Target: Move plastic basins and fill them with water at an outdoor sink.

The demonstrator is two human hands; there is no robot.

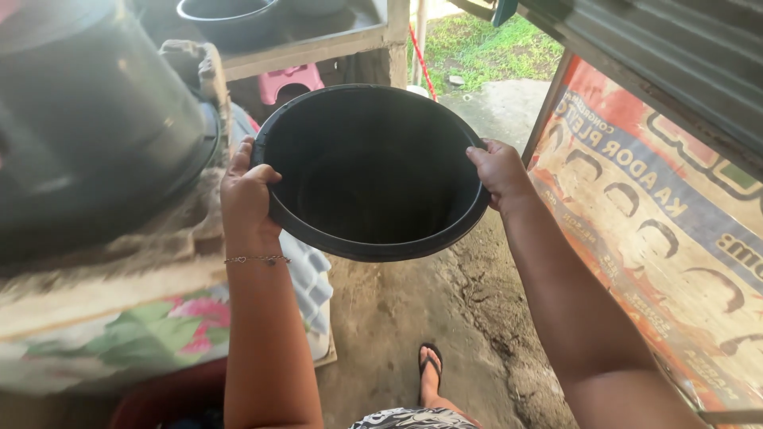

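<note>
Black and round, a plastic basin (372, 171) is held up in the air above the concrete floor (397, 318), its opening turned toward the camera. Its left rim is gripped by the left hand (246, 195), thumb inside, fingers (238, 155) pressed together outside. The right rim is clasped by the right hand (499, 171). A large dark pot (87, 119) is seen at the left, on a rough ledge (119, 270).

A large printed banner (660, 230) hung along the right side, below a corrugated metal wall. It was a worn rectangular sheet, red and cream, crossed by a blue band with dark lettering.
</note>
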